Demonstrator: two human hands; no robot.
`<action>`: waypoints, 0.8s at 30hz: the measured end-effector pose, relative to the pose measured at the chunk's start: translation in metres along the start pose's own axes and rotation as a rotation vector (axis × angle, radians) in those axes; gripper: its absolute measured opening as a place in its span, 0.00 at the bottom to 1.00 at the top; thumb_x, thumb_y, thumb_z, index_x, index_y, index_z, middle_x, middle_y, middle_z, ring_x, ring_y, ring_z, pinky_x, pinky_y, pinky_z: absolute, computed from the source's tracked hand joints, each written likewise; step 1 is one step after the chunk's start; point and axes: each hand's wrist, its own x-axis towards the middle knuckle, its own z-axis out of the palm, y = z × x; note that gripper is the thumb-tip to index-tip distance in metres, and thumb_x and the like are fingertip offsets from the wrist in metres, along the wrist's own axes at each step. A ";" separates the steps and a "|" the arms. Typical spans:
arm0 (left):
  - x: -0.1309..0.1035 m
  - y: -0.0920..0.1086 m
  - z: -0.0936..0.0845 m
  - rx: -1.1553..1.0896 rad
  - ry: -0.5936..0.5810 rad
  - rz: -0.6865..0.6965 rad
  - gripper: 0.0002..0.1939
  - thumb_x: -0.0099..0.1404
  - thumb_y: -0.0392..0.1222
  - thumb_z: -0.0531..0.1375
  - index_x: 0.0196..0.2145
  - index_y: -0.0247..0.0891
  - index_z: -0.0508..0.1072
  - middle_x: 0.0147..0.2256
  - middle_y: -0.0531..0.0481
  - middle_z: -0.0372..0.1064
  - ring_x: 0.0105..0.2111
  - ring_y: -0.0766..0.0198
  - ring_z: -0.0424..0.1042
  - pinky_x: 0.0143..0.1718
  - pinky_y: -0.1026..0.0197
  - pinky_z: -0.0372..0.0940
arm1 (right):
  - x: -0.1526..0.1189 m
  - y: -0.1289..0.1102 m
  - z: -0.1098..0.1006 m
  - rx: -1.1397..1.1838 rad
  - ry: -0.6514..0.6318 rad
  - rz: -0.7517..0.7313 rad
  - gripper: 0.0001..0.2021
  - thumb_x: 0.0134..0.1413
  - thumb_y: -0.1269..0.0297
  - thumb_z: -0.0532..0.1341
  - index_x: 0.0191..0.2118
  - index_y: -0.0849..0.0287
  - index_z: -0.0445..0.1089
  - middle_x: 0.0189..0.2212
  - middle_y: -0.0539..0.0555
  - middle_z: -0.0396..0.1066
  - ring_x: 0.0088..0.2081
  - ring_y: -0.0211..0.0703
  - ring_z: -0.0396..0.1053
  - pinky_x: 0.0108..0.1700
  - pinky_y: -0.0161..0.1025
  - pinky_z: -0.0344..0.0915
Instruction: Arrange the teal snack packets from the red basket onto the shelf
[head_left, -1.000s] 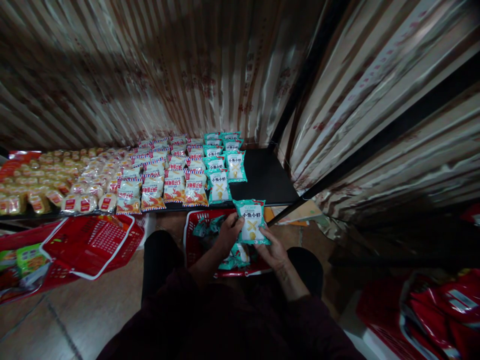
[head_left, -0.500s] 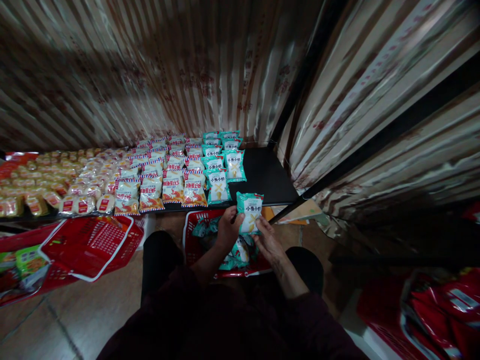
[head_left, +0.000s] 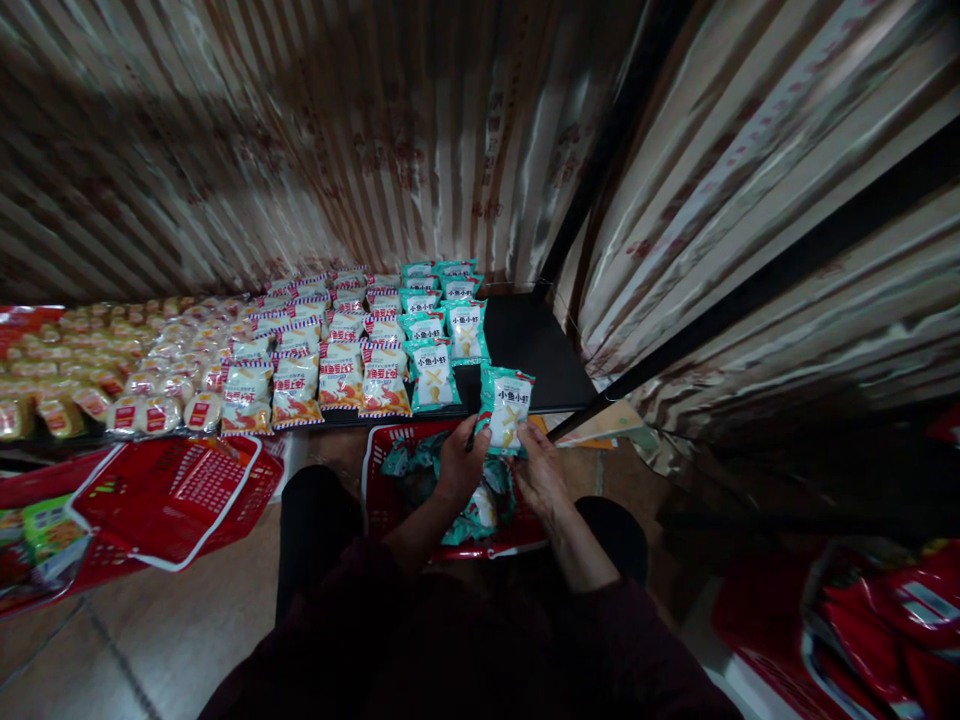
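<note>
Teal and white foil shows between the person's fingers, which are drawn in narrow on one packet (head_left: 511,405), its lettered face turned up. The left hand (head_left: 457,465) grips its lower left side with the thumb on the front; the right hand (head_left: 544,472) holds the lower right corner, thumb likewise in front. The packet hangs tilted at the front edge of a black shelf (head_left: 529,340), left of the front right corner; whether it touches that edge cannot be told.

Below the hands a red basket (head_left: 379,495) sits on the tiled floor (head_left: 187,625) between the person's knees, with more teal packets (head_left: 480,510) jumbled inside. On the shelf, two columns of matching packets run from the back edge forward: the left column's front packet (head_left: 433,378) lies by the front edge, while the right column's front packet (head_left: 466,332) lies farther back. Leftward come rows of red-lettered packets (head_left: 341,375), then round wrapped snacks (head_left: 161,412) and yellowish wrapped ones (head_left: 60,415) toward the left.

Another red basket (head_left: 165,500) stands below the front edge at the left, holding a green packet (head_left: 58,530). A black post (head_left: 615,388) slants past the front right corner, and a striped, shiny curtain (head_left: 420,150) hangs behind the back edge
</note>
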 end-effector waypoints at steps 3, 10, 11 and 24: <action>0.006 0.000 0.002 0.122 0.063 -0.008 0.13 0.63 0.40 0.54 0.42 0.33 0.73 0.39 0.43 0.75 0.39 0.59 0.73 0.44 0.58 0.65 | 0.008 -0.001 0.004 -0.007 0.048 -0.030 0.19 0.36 0.53 0.71 0.35 0.56 0.70 0.28 0.49 0.76 0.30 0.43 0.74 0.32 0.40 0.72; 0.024 -0.001 0.016 -0.005 0.187 0.009 0.10 0.63 0.39 0.54 0.43 0.35 0.66 0.39 0.43 0.73 0.39 0.61 0.73 0.42 0.59 0.67 | 0.033 -0.005 0.011 -0.049 0.077 -0.084 0.20 0.35 0.53 0.70 0.36 0.57 0.72 0.28 0.47 0.76 0.28 0.39 0.71 0.31 0.35 0.69; 0.027 -0.001 0.018 -0.022 0.194 0.010 0.11 0.63 0.38 0.54 0.44 0.35 0.65 0.39 0.43 0.73 0.38 0.61 0.73 0.41 0.59 0.67 | 0.036 -0.005 0.012 -0.056 0.083 -0.094 0.19 0.35 0.53 0.70 0.35 0.57 0.73 0.28 0.47 0.76 0.29 0.39 0.71 0.32 0.35 0.69; 0.046 -0.002 0.016 0.217 0.268 0.104 0.10 0.63 0.35 0.51 0.42 0.35 0.65 0.42 0.42 0.69 0.45 0.59 0.69 0.49 0.54 0.64 | 0.059 -0.001 0.019 -0.132 0.087 -0.119 0.19 0.36 0.52 0.68 0.36 0.57 0.72 0.30 0.50 0.76 0.32 0.43 0.73 0.35 0.40 0.70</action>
